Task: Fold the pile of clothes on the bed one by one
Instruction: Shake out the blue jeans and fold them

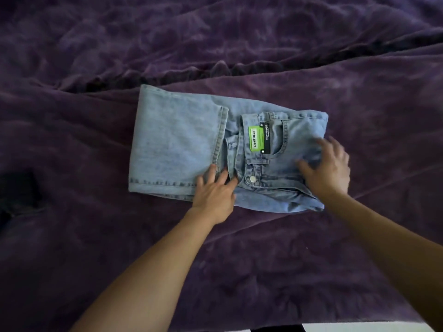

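1. On my feed the left hand (214,190) lies flat on the jeans (177,144). Its fingers are straight and spread, with nothing held. The fingertips touch the leg hem (221,140) of the folded-over leg, and the waistband (239,152) is right alongside them.
2. The right hand (328,168) also rests on the denim, with its fingers spread and only slightly bent and its thumb stretched toward the left hand. It comes through blurred, but I see no cloth pinched in it.
3. The jeans lie folded into a compact rectangle under both hands. They reach well out to the left of the left hand and end just past the right hand.
4. Between the two hands is the metal button (252,179), just beside the left fingertips.
5. Beyond the gap between the hands I can read a green tag (255,138) marked LIGHT BLUE. A black tag (266,137) touches it on the right-hand side.
6. A purple blanket (263,271) lies under the jeans and both hands. It is smooth on the near side of the hands and rumpled into a ridge beyond the jeans.
7. Well off to the left of the left hand is a dark patch (19,190). I cannot tell what it is.
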Demonstrator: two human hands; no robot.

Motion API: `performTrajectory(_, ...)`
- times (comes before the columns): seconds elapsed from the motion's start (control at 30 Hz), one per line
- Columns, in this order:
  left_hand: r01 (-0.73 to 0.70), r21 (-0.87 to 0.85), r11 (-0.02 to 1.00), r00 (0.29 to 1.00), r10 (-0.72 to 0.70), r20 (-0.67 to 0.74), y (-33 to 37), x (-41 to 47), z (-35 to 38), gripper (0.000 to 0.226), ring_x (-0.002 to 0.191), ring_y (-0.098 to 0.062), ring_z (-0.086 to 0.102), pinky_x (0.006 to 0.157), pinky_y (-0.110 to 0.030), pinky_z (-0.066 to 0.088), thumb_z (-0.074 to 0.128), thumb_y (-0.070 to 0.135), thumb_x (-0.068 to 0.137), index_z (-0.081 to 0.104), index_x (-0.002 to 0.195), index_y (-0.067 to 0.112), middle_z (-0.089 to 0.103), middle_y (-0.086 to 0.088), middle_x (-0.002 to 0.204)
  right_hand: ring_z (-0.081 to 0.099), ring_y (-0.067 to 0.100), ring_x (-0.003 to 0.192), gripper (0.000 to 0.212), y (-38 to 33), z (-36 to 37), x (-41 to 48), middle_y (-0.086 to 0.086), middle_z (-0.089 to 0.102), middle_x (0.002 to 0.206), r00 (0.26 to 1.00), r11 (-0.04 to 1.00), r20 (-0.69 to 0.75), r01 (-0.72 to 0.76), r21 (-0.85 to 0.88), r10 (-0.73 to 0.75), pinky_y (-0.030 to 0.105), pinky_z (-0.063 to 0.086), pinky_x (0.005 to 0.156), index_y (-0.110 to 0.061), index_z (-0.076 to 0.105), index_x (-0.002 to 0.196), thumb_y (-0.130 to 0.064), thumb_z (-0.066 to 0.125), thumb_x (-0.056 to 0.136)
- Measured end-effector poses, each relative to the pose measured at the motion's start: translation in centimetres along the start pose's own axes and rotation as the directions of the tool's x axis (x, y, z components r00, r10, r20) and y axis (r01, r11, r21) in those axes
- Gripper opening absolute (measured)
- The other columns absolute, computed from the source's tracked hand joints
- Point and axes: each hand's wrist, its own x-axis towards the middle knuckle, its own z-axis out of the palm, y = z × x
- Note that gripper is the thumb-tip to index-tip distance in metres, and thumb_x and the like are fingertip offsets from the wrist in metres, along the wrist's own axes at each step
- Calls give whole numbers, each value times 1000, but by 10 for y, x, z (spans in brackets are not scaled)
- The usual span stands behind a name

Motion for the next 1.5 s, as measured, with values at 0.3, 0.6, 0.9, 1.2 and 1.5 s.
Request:
performTrajectory(0.3, -81, -537, 840, 900, -170, -402, -55, -50, -48, 28, 102, -26, 59, 87, -38, 49, 58, 14, 90, 63, 118, 9, 60, -7, 112, 65, 11, 75, 39, -78, -69, -22, 0, 67, 90, 964, 840, 192, -257, 477, 186, 22, 49, 56, -12, 57, 104, -27, 79, 76)
performTrajectory(0.6, 275, -656, 703, 743, -588, -318, -190, -123, -29, 25, 92, -35, 64, 81, -44, 52, 58, 5, 87, 67, 110, 7, 60, -13, 110, 63, 25, 95, 61, -310, 20, -75, 5, 66, 101, 815, 914, 495, 99, 394, -301, 33, 47, 81, -12, 40, 135, -30, 69, 85)
performTrajectory(0.9, 51, -263, 963, 789, -201, -581, -190, -94, -30, 44, 136, -39, 34, 104, -50, 36, 43, 31, 94, 52, 135, 17, 34, -18, 150, -1, 30, 149, 62, -259, 74, -45, 9, 5, 162, 805, 771, 229, 592, -234, -548, 57, 15, 113, -30, 20, 152, -45, 44, 96)
performTrajectory(1.2, -32, 5, 999, 956, 32, -293, -199, -33, 24, 59, 147, -32, -10, 118, -54, 9, 8, 53, 97, -6, 150, 30, -5, -10, 161, -7, 22, 149, 75, -241, 142, 47, -3, -5, 162, 827, 757, 402, 539, -369, -393, 62, 6, 114, -44, -8, 149, -77, 11, 85)
performTrajectory(1.5, -246, 174, 954, 895, 292, -338, -201, -70, 10, 106, 147, -36, 4, 114, -63, 11, 65, 51, 65, 15, 153, 22, 5, -17, 160, 7, 32, 149, 100, -197, 90, -90, 11, 13, 161, 681, 650, 228, 732, -203, -696, 63, 17, 112, -24, 20, 153, -72, 55, 73)
